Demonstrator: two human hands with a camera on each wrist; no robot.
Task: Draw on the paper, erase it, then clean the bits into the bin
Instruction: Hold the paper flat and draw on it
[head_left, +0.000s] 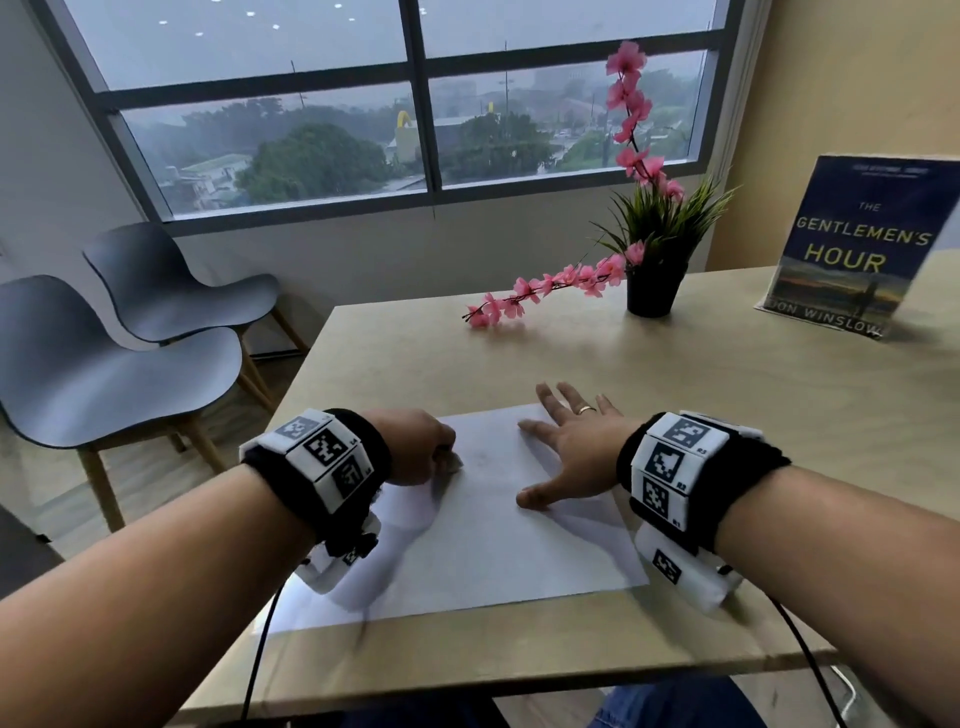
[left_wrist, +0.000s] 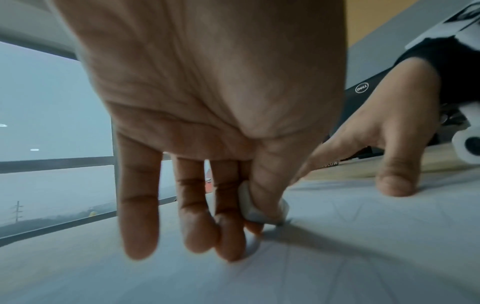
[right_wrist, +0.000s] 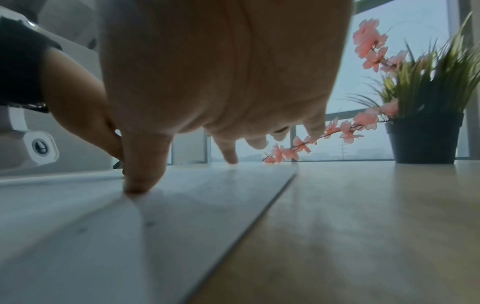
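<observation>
Fingers (left_wrist: 267, 197) of the left hand (head_left: 415, 447) are pinched round a white eraser (left_wrist: 262, 214), pressed on the paper (head_left: 483, 545) mid-sheet. Right hand (head_left: 566, 447) is spread flat on the paper's far right part, on the worktop (head_left: 727, 364). Short, light strokes are advised, towards the pinned side, to avoid creasing.

Black wristbands (head_left: 701, 467) carry white blocks printed with black square codes; cables (head_left: 260, 639) trail beneath; a ring (head_left: 587, 409) on one finger.

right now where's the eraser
In the left hand, the white eraser is pinched against the paper, left of the flat right hand.
</observation>
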